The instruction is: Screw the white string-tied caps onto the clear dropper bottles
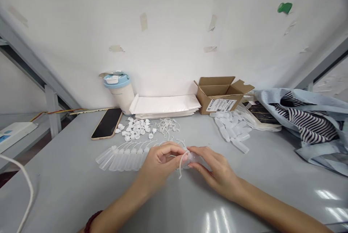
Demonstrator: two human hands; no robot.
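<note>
My left hand (160,160) pinches a thin white strap (180,167) at the neck of a small translucent plastic bottle, and the strap's end dangles free. Around the bottle's body (193,157) the thumb and fingers of my right hand (217,171) are closed. Fingers partly cover the bottle's cap end. To the left, a row of similar capped bottles (126,161) with straps lies side by side, partly behind my left hand. Beyond it are a heap of white caps (138,127) and a tangle of loose straps (166,126). Several translucent bottles (231,127) lie piled at right.
A phone (107,124) and a blue-lidded cup (121,93) stand left of stacked white envelopes (167,104). An open cardboard box (221,97) sits behind the loose bottles. A light-blue fabric bag (285,98) occupies the right side. A white cable (28,186) hangs at left.
</note>
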